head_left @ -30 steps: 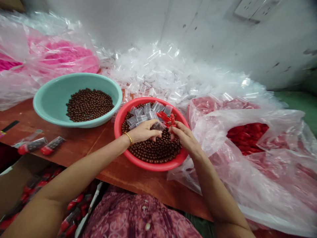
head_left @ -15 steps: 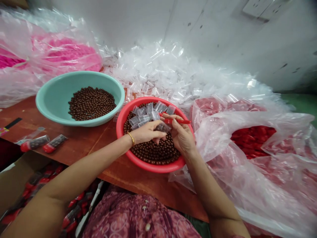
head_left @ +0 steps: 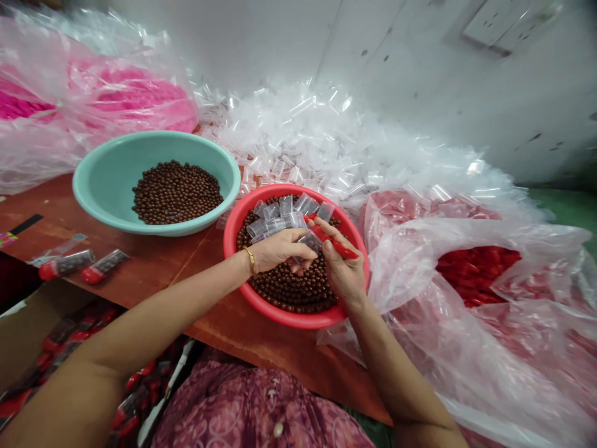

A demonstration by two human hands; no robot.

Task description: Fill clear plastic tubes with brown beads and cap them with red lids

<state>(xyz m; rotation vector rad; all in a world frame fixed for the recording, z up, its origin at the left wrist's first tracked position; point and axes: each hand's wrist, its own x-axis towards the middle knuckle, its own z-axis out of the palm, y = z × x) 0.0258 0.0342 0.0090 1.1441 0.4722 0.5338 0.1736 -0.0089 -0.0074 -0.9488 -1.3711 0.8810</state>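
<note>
Over the red basin (head_left: 298, 320), my left hand (head_left: 282, 250) is closed round a clear plastic tube (head_left: 310, 241). Facing it, my right hand (head_left: 344, 264) grips a red plastic cap (head_left: 342, 247), whose pointed end sticks out past the fingers. The cap's other end is at the mouth of the tube; whether it is seated there is hidden by my fingers. Brown round beads (head_left: 291, 289) fill the bottom of the basin under both hands. On the beads, just beyond my left hand, lie several loose clear tubes (head_left: 273, 225).
A turquoise basin (head_left: 100, 180) with brown beads stands to the left. Two filled, red-capped tubes (head_left: 102, 266) lie near the table edge, above a box of similar ones. Clear tubes (head_left: 317, 137) are heaped behind; an open bag of red caps (head_left: 480, 270) lies right.
The red cap in my right hand has tilted and moved closer to the tube in my left hand. The whole view has shifted slightly.
</note>
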